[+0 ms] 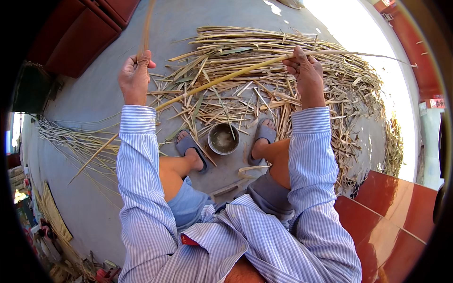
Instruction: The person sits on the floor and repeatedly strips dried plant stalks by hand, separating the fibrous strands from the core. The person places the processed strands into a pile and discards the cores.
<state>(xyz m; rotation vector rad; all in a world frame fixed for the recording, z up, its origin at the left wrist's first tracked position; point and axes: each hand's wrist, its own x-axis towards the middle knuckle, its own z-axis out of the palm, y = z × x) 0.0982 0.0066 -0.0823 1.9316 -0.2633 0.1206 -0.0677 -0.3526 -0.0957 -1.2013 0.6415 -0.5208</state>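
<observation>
My right hand (305, 70) is closed in a pinch around a long yellow reed stalk (226, 76). One end of the stalk thins out to the right past my fingers; the other slants down behind my left forearm and shows again at the lower left. In my left hand (136, 78), a brown dry strip (147, 26), perhaps a leaf sheath, points upward, its upper part smeared by motion. The two hands are raised and well apart. Beneath them lies a large pile of dry reed stalks (264, 52) with peeled leaf scraps (226, 109) along its near side.
Between my sandalled feet stands a round metal bowl (223, 150) with cloudy contents and a thin stick leaning in it. Thin peeled stalks (71, 137) fan out on the floor at left. Dark red furniture (80, 35) stands far left; glossy red panels (391, 200) lie near right.
</observation>
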